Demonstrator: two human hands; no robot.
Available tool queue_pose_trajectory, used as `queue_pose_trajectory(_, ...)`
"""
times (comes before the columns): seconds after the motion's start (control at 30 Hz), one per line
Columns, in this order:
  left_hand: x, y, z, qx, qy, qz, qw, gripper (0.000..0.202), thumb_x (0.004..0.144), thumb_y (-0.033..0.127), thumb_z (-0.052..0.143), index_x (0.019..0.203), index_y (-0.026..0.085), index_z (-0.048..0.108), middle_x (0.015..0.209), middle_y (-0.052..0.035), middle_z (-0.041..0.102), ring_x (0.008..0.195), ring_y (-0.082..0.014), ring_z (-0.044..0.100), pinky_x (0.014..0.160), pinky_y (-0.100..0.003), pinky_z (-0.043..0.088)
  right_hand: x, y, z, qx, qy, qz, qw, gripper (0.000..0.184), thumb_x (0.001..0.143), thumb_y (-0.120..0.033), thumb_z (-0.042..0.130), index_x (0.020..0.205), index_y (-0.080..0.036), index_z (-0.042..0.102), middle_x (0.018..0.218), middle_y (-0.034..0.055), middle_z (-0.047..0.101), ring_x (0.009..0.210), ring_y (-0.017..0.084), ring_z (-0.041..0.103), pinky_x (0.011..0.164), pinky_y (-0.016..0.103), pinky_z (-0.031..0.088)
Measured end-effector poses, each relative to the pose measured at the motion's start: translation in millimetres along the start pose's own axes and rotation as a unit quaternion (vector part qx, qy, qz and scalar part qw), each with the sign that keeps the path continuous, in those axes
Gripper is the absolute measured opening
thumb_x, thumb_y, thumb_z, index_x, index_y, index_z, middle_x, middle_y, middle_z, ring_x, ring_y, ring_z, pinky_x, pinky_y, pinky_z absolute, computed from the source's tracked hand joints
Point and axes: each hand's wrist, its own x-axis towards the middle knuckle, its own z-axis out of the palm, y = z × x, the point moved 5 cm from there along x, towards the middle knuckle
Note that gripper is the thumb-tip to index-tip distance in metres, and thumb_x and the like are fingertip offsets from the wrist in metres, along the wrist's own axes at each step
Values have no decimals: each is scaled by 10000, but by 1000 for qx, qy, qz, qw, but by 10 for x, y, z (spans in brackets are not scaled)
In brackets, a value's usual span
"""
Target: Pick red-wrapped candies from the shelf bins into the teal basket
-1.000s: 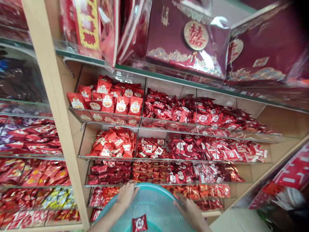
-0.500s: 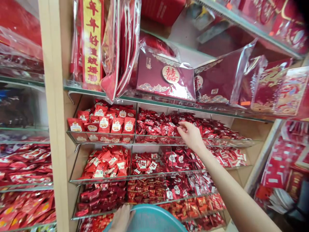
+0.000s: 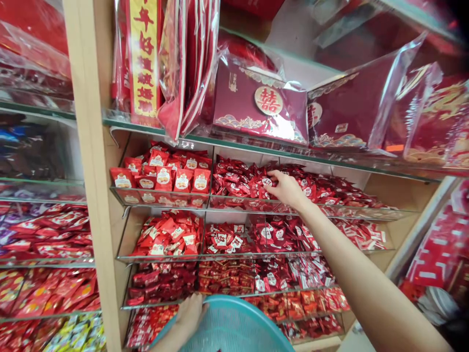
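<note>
Left hand [image 3: 191,311] grips the rim of a turquoise basket [image 3: 238,322], bottom centre; right hand [image 3: 286,189] is up in the dark red packets [image 3: 234,182], fingertips touching them; can't tell if one is pinched; brighter white-labelled packets [image 3: 163,178] sit in the next compartment left; lower shelves [image 3: 227,255] carry more small red packets [image 3: 166,234]; glass shelf [image 3: 256,145] above holds clear-wrapped maroon boxes [image 3: 238,105]; wooden post [image 3: 86,146] stands at left, yellow packets [image 3: 75,333] low beyond it.
</note>
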Motion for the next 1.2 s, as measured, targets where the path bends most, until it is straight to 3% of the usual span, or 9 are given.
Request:
queue_pose_trajectory(0.2,-67,64,-96,9,-10,-6,1000,333,883,332,350,1074,194,585,1076,-99,636,988,-234,602,821,-337,459,-4,-38,37,-33,12,-31,999,447,741,-330,571,1162,-183,543,1006,104,663,907,270,610,780,391,462)
queue_pose_trajectory(0.33,-74,85,-116,9,-1,-3,1000,339,885,338,356,1084,187,584,1056,-105,644,998,-232,602,843,-338,455,-65,-123,-153,-16,76,-33,996,421,712,-284,578,1116,-163,572,965,99,659,851,264,607,770,408,462)
queue_pose_trajectory(0.43,-67,91,-107,6,-4,-6,1000,335,884,354,359,1070,197,590,1041,-101,648,984,-230,606,835,-337,457,-371,-300,-335,63,133,-37,988,436,738,-280,566,1157,-166,532,980,79,642,763,203,594,747,374,468)
queue_pose_trajectory(0.5,-59,95,-102,5,-5,-6,1000,338,885,362,358,1068,196,588,1025,-103,650,974,-231,608,822,-337,461,-749,-473,-279,132,117,-49,983,429,766,-275,545,1185,-194,506,991,61,631,725,168,577,726,347,472)
queue_pose_trajectory(0.57,-52,97,-93,5,-6,-8,1000,336,885,366,358,1059,193,587,1008,-100,652,955,-231,614,805,-337,467,-1242,-680,32,200,22,-86,976,393,778,-247,527,1169,-219,519,960,44,635,735,156,573,736,332,475)
queue_pose_trajectory(0.7,-59,101,-71,8,-7,-12,1000,327,890,338,351,1044,177,589,1015,-106,644,934,-226,617,794,-331,470,-2396,-982,1180,278,-301,-165,897,454,775,-245,538,1224,-280,490,1142,42,603,1020,193,548,898,339,432)
queue_pose_trajectory(0.8,-88,122,-73,7,-2,-6,1000,338,894,338,339,1088,191,574,1072,-101,622,972,-218,601,808,-315,465,-3015,-956,1929,236,-441,-160,851,479,730,-249,586,1203,-280,518,1094,47,628,1030,232,552,910,352,422)
queue_pose_trajectory(0.93,-124,142,-97,9,-6,-8,1000,351,892,348,341,1100,192,577,1080,-107,613,955,-228,605,773,-316,477,-3342,-922,2371,199,-495,-170,828,454,724,-278,596,1174,-297,539,1052,49,650,1033,286,544,907,404,404)
queue_pose_trajectory(1.2,-127,130,-121,8,-3,7,1000,351,900,358,340,1099,192,576,1043,-102,622,942,-218,613,773,-301,476,-3557,-985,2578,228,-465,-133,845,408,710,-215,603,1105,-313,575,1060,17,618,1000,241,544,881,351,406)
